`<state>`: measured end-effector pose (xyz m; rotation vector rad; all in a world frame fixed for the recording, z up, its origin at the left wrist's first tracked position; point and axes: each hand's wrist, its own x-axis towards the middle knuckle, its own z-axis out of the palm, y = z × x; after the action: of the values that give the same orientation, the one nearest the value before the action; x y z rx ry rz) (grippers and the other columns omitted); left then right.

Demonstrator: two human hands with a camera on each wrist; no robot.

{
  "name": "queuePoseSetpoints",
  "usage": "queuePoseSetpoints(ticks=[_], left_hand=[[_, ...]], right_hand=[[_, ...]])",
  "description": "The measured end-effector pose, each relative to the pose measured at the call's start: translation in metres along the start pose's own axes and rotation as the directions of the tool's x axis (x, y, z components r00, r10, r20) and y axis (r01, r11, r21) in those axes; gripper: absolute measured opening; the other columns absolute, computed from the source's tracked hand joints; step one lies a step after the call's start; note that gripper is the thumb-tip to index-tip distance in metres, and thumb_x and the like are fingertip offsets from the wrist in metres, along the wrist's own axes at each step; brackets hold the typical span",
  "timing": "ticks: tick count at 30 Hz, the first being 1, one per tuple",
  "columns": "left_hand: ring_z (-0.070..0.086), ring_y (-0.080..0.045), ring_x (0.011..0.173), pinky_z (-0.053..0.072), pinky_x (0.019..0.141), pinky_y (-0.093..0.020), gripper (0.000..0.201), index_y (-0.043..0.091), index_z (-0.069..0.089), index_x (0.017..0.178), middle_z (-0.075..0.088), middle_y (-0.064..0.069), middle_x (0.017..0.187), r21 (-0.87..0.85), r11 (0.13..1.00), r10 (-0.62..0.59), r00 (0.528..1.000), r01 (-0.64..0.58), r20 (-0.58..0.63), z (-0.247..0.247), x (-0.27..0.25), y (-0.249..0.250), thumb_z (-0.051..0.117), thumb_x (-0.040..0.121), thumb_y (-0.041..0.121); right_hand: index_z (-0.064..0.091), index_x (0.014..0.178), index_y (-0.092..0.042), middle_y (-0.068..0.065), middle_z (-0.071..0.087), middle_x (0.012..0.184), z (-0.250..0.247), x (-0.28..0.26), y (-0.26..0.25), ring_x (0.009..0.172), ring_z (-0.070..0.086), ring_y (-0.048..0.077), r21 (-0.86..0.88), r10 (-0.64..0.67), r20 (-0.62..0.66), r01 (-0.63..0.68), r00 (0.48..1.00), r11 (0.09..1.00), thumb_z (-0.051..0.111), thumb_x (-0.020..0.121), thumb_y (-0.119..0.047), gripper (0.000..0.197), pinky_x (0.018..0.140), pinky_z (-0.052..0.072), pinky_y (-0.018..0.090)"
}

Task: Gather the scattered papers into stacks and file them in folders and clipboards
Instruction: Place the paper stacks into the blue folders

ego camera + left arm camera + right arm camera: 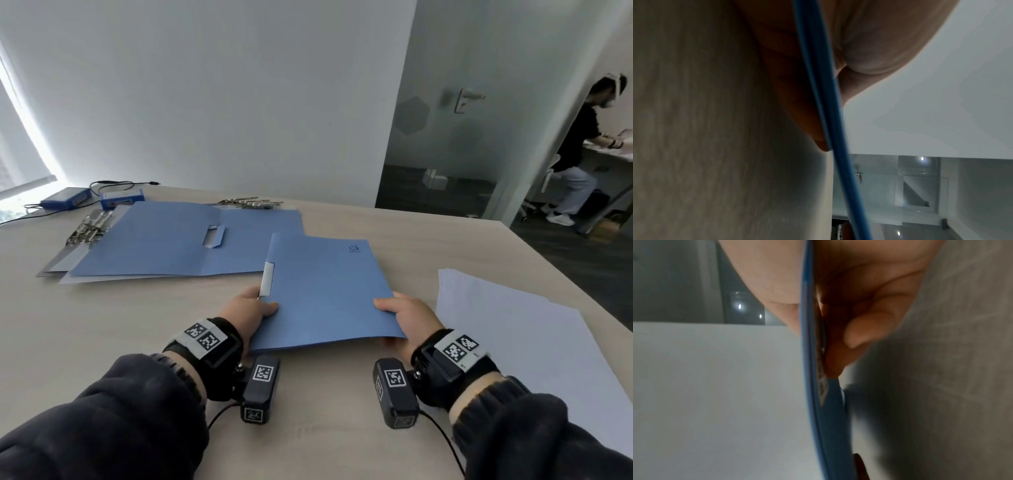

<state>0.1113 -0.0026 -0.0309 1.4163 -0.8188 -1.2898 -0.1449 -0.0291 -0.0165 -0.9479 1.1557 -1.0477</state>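
A closed blue folder point(325, 291) with a white spine label is held just above the table by both hands. My left hand point(248, 308) pinches its near left edge, thumb on top and fingers underneath. My right hand point(409, 317) pinches the near right edge the same way. In the left wrist view the folder point(824, 104) shows edge-on between thumb and fingers; the right wrist view shows the folder point(813, 353) likewise, with fingers point(857, 331) curled under it. A stack of white papers point(520, 346) lies to the right.
An open blue folder point(178, 240) lies at the back left on grey clipboards point(58, 267). Metal clips point(89, 226) and more clips point(250, 202) lie beside it. Two blue boxes point(121, 199) with cables sit far left. The table edge point(565, 274) runs diagonally at right; a person sits beyond the doorway.
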Motion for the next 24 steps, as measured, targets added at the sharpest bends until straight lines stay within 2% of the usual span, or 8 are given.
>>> queuePoseSetpoints(ticks=[4, 8, 11, 13, 15, 18, 20, 24], left_hand=[[0.067, -0.031, 0.083, 0.056, 0.081, -0.041, 0.028, 0.009, 0.06, 0.121, 0.07, -0.017, 0.106, -0.018, 1.0, 0.011, 1.0, -0.012, -0.02, 0.022, 0.008, -0.004, 0.053, 0.096, -0.003], [0.068, -0.037, 0.097, 0.053, 0.093, -0.055, 0.028, 0.008, 0.06, 0.123, 0.07, -0.017, 0.108, -0.085, 0.996, -0.008, 0.999, 0.005, -0.04, 0.055, 0.02, -0.004, 0.053, 0.097, 0.001], [0.067, -0.038, 0.105, 0.051, 0.096, -0.056, 0.027, 0.008, 0.059, 0.124, 0.07, -0.018, 0.114, -0.135, 0.991, -0.013, 0.999, 0.018, 0.041, 0.083, 0.026, -0.002, 0.054, 0.097, 0.003], [0.068, -0.035, 0.104, 0.052, 0.098, -0.052, 0.027, 0.009, 0.06, 0.124, 0.07, -0.016, 0.114, -0.155, 0.988, 0.008, 0.996, 0.006, 0.09, 0.1, 0.028, -0.001, 0.056, 0.097, 0.007], [0.069, -0.032, 0.101, 0.053, 0.096, -0.051, 0.027, 0.011, 0.06, 0.125, 0.072, -0.013, 0.113, -0.172, 0.985, 0.048, 0.991, -0.025, 0.129, 0.116, 0.032, 0.003, 0.059, 0.098, 0.014], [0.072, -0.024, 0.095, 0.054, 0.091, -0.047, 0.02, 0.017, 0.066, 0.113, 0.076, -0.005, 0.103, -0.254, 0.967, 0.055, 0.982, -0.007, 0.182, 0.137, 0.039, 0.009, 0.055, 0.1, 0.028], [0.071, -0.02, 0.1, 0.054, 0.089, -0.044, 0.023, 0.021, 0.066, 0.112, 0.074, -0.002, 0.107, -0.241, 0.971, 0.053, 0.977, -0.003, 0.204, 0.15, 0.045, 0.01, 0.052, 0.101, 0.035], [0.067, -0.018, 0.102, 0.057, 0.075, -0.036, 0.017, 0.018, 0.067, 0.105, 0.071, -0.005, 0.106, -0.104, 0.993, 0.085, 0.962, -0.06, 0.258, 0.162, 0.056, 0.001, 0.052, 0.101, 0.023]], right_hand=[[0.065, 0.103, -0.013, 0.005, 0.072, 0.074, -0.015, -0.002, -0.021, 0.06, 0.068, 0.024, 0.17, 0.08, -0.042, -0.071, 0.996, 0.983, 0.055, 0.098, -0.027, 0.018, 0.046, 0.044, 0.024], [0.067, 0.118, -0.022, 0.007, 0.074, 0.108, -0.024, -0.008, -0.026, 0.087, 0.073, 0.033, 0.249, 0.073, 0.006, -0.072, 0.997, 0.966, 0.054, 0.094, -0.057, 0.044, 0.054, 0.05, 0.031], [0.061, 0.124, -0.017, 0.015, 0.069, 0.119, -0.021, -0.004, -0.019, 0.075, 0.073, 0.031, 0.058, 0.099, -0.063, -0.096, 0.993, 0.994, 0.063, 0.095, -0.037, 0.035, 0.045, 0.051, 0.029], [0.059, 0.118, -0.008, 0.015, 0.07, 0.098, -0.023, 0.003, -0.018, 0.056, 0.068, 0.023, -0.006, 0.14, -0.127, -0.142, 0.982, 0.99, 0.057, 0.098, -0.019, 0.023, 0.037, 0.043, 0.022], [0.057, 0.109, -0.009, 0.01, 0.063, 0.081, -0.031, 0.014, -0.023, 0.042, 0.059, 0.015, 0.049, 0.171, -0.205, -0.164, 0.964, 0.985, 0.051, 0.098, -0.011, 0.013, 0.033, 0.035, 0.018], [0.056, 0.101, -0.012, 0.006, 0.063, 0.078, -0.046, 0.04, -0.036, 0.037, 0.056, 0.011, 0.162, 0.14, -0.325, -0.091, 0.935, 0.983, 0.047, 0.099, -0.008, 0.01, 0.031, 0.034, 0.016], [0.057, 0.097, -0.013, 0.005, 0.064, 0.073, -0.054, 0.062, -0.043, 0.038, 0.056, 0.01, 0.177, 0.112, -0.384, -0.046, 0.917, 0.983, 0.046, 0.101, -0.01, 0.012, 0.032, 0.034, 0.015], [0.058, 0.099, -0.014, 0.005, 0.062, 0.075, -0.069, 0.114, -0.05, 0.04, 0.054, 0.009, 0.161, 0.118, -0.477, -0.045, 0.871, 0.986, 0.049, 0.103, -0.017, 0.01, 0.032, 0.033, 0.015]])
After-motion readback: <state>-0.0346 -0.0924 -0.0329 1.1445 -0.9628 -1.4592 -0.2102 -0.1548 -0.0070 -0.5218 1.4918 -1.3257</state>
